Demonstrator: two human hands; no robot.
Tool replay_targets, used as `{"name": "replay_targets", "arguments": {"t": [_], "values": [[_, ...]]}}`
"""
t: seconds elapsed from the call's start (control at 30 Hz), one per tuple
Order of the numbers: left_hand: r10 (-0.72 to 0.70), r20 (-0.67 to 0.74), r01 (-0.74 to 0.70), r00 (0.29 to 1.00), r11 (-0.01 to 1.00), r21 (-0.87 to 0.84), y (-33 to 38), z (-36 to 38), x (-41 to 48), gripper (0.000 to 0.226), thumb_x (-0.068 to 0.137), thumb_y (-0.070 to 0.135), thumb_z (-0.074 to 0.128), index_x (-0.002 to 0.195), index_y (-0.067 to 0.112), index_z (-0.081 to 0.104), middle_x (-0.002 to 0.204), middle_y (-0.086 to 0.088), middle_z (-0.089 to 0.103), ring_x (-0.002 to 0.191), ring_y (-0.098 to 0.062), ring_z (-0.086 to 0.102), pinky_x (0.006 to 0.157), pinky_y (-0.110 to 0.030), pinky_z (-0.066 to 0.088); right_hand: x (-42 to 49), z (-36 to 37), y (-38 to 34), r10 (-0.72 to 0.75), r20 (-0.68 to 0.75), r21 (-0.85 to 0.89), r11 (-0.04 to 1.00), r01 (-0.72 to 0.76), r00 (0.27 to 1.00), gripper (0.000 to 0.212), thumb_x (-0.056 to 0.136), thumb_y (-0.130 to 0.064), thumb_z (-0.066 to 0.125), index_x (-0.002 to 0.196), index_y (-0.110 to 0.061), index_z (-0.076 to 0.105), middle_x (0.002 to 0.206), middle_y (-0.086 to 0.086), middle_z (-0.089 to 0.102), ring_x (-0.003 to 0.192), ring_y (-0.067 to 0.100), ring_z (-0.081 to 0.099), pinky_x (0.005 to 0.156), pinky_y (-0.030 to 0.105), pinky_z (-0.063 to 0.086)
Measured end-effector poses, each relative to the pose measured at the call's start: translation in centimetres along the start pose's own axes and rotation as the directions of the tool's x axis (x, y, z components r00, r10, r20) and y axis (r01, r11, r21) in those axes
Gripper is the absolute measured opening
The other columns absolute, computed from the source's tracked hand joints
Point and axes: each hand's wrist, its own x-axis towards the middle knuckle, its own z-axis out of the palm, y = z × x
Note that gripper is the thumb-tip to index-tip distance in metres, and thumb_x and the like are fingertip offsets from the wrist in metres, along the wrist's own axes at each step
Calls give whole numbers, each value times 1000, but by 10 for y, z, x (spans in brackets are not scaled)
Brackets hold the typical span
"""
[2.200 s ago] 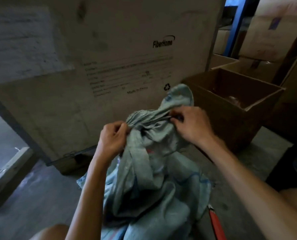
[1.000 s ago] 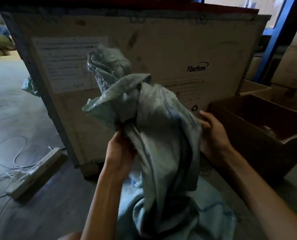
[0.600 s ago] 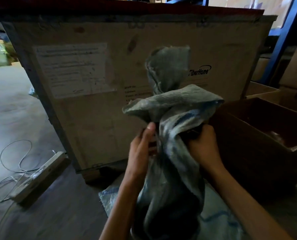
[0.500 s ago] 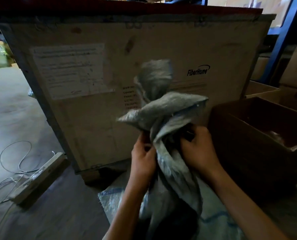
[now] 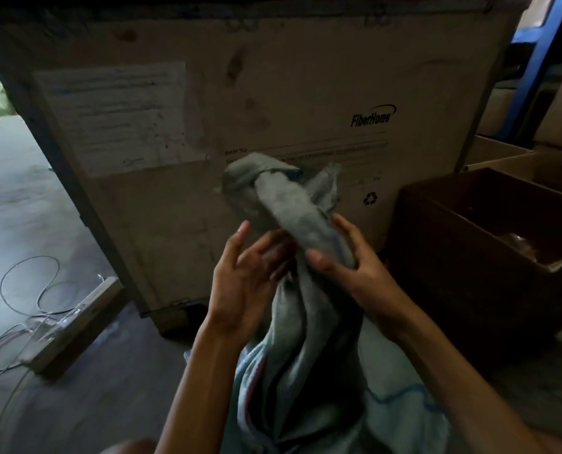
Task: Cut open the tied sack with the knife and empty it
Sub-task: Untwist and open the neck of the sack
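Since a half-second ago, left hand spreads open beside sack; right hand pinches its twisted neck at centre, untying likely underway.

Single head-mounted wide-angle view, aimed forward and down. It faces the crate side-on at close range; the crate fills the upper frame. The floor shows left of the crate, a box right of it. Both forearms enter from the bottom edge.
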Motion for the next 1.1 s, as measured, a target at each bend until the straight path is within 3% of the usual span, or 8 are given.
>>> {"name": "replay_targets", "arguments": {"t": [0.1,0.23,0.4,0.5,0.7,0.83,0.97,1.1], "values": [[145,-53,-124,988,952,278,-3,0,3,46,96,36,49,103,3,79,109,-19,78,108,-27,72,97,-42,50,6,2,7,-126,-248,-79,991,109,960,30,84,-5,72,104,-26,67,90,-13,75,86,-3,70,74,19,55],[534,-410,-108,740,695,711,-2,-24,15,20,98,32,64,83,19,69,82,-3,73,86,-24,72,75,-33,50,7,-15,-1,54,-353,288,956,53,934,16,95,-11,59,99,-20,72,97,3,78,95,19,74,87,41,57],[-201,-165,224,966,965,137,-24,-16,12,56,82,63,60,109,19,82,115,-12,77,102,-23,72,98,-40,54,-4,-16,-7,171,-129,525,848,-79,977,27,96,-16,55,121,-14,66,112,9,75,103,24,72,83,37,58],[-110,-68,102,992,989,-111,-27,-12,17,46,89,42,58,114,10,78,118,-13,76,103,-25,74,102,-40,54,0,-18,-8,198,-181,501,861,-83,963,25,97,-14,54,118,-11,66,105,7,77,94,20,74,74,32,60],[218,-315,-205,924,976,74,-22,-26,28,18,89,19,71,94,4,63,97,-20,71,79,-26,72,75,-37,65,17,-41,11,269,-436,187,961,-205,859,21,95,-10,57,115,-10,65,106,14,71,85,20,66,70,31,52],[281,-368,-268,886,959,87,-20,-26,21,21,80,15,77,97,5,71,91,-15,77,74,-20,76,68,-31,64,9,-31,18,-55,-603,-40,998,39,796,55,84,-14,71,133,-26,50,119,0,59,106,13,60,87,34,54],[336,-338,-278,879,938,207,-23,-19,18,35,69,19,86,98,5,73,99,-22,77,86,-31,72,87,-45,61,2,-20,10,-253,-346,-104,967,231,904,68,78,-45,75,137,-43,42,130,-9,55,120,6,54,93,29,49],[331,-261,-257,907,925,279,-24,-19,22,53,62,47,91,85,11,60,75,-15,58,64,-24,51,63,-36,51,10,-17,20,-181,-171,-276,953,129,969,42,82,-28,77,122,-23,65,113,-12,70,104,-1,65,86,24,57]]}}
